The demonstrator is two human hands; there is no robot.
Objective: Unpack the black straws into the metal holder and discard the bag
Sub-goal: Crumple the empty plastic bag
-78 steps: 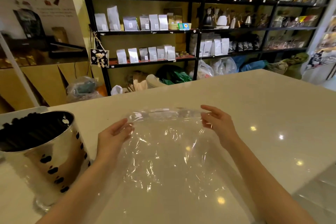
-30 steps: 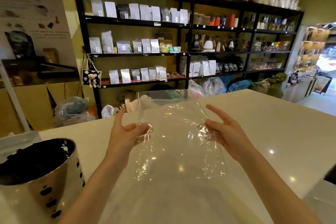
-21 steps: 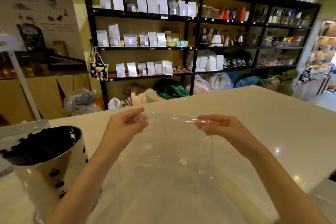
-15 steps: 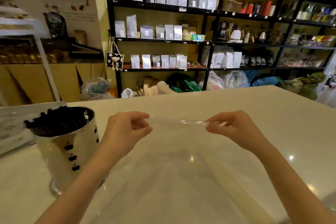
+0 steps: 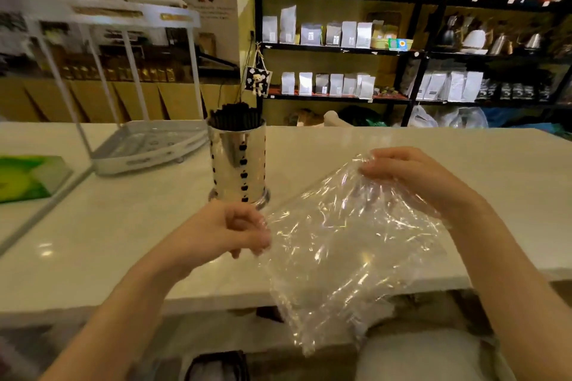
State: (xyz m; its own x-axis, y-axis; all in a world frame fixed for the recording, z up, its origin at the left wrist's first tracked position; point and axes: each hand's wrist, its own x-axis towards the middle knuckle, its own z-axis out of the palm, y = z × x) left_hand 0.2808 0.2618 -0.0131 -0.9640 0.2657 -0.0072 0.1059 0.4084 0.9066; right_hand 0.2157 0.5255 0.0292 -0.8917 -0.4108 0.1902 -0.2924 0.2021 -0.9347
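Observation:
The shiny metal holder (image 5: 237, 164) stands upright on the white counter (image 5: 108, 226), and black straws (image 5: 233, 116) fill it and stick out of its top. The clear plastic bag (image 5: 340, 250) is empty and crumpled, hanging over the counter's near edge. My left hand (image 5: 229, 230) pinches the bag's left corner just in front of the holder. My right hand (image 5: 411, 173) grips the bag's upper right part, further back and to the right.
A white wire rack (image 5: 148, 145) with tall legs stands behind and left of the holder. A green box (image 5: 28, 178) lies at the far left. Black shelves (image 5: 402, 49) with pouches and kettles line the back wall. A dark object (image 5: 216, 365) sits below the counter edge.
The view has swung and pulled back, so the holder now sits further away at centre. The bag, held taut and level before, now hangs slanted and crumpled, with my left hand lower than my right.

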